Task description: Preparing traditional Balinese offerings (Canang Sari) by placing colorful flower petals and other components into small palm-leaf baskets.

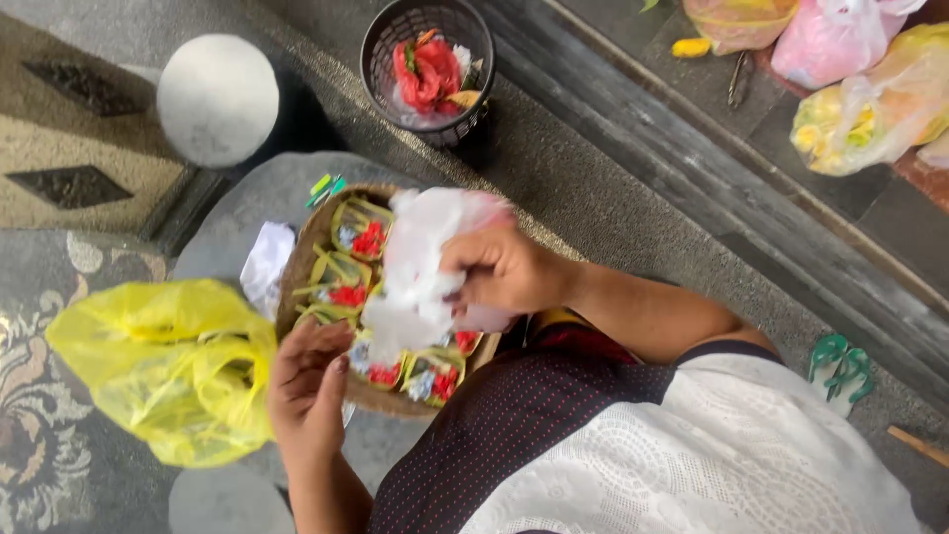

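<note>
I see the right hand (pixel 504 269) gripping a crumpled white plastic bag (pixel 420 272) over the round woven tray (pixel 297 267) of red-flowered leaf offerings (pixel 348 267); the left hand (pixel 308 381) hovers open, empty. Filling seems underway; next calls for careful reaching into the bag.

The right hand (pixel 504 272) is gripping a thin, translucent plastic bag (pixel 420 267), crinkled and faintly glossy. The tray (pixel 297 267) is looking woven and matt; the yellow bag (pixel 173 366) is shining as glossy plastic.
</note>
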